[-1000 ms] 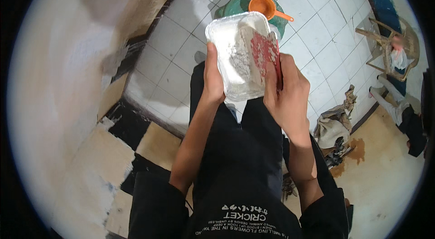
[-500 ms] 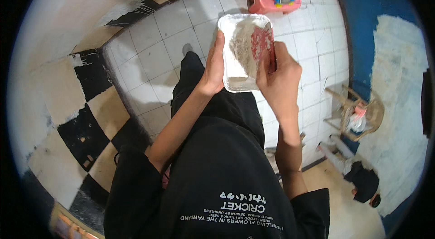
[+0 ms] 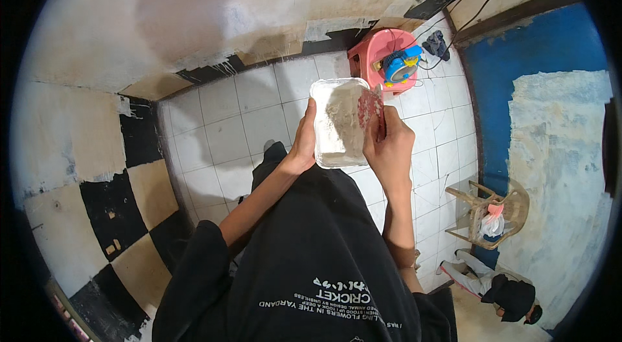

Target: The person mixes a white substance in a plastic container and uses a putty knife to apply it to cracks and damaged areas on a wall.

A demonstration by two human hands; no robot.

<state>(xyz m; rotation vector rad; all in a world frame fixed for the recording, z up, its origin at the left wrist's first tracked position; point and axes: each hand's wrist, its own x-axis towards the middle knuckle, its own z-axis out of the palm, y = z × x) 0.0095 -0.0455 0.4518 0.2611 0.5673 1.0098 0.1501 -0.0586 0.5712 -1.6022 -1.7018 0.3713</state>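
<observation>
My left hand (image 3: 303, 141) grips the left side of a white rectangular tray (image 3: 321, 125), its thumb along the rim. Pale grey-beige paste (image 3: 346, 123) coats much of the tray's inside, thicker toward the right. In my right hand (image 3: 391, 146) is a red putty scraper (image 3: 369, 109), its flat face smeared with paste. The scraper lies against the tray's right side, near the upper right corner. My right fingers are closed round its near end and partly hide it.
Beyond the tray stands a pink plastic stool (image 3: 369, 57) carrying a blue and yellow fan (image 3: 402, 65). Cables run beside it. At right are a beige chair (image 3: 516, 209) holding a bag, and a person (image 3: 508, 293). Patchily coated walls (image 3: 272, 5) surround the white tiled floor (image 3: 227, 131).
The view has tilted up, showing more wall, so the tray sits lower in the picture. The paste appears shifted toward the tray's right side. Both hands keep their holds.
</observation>
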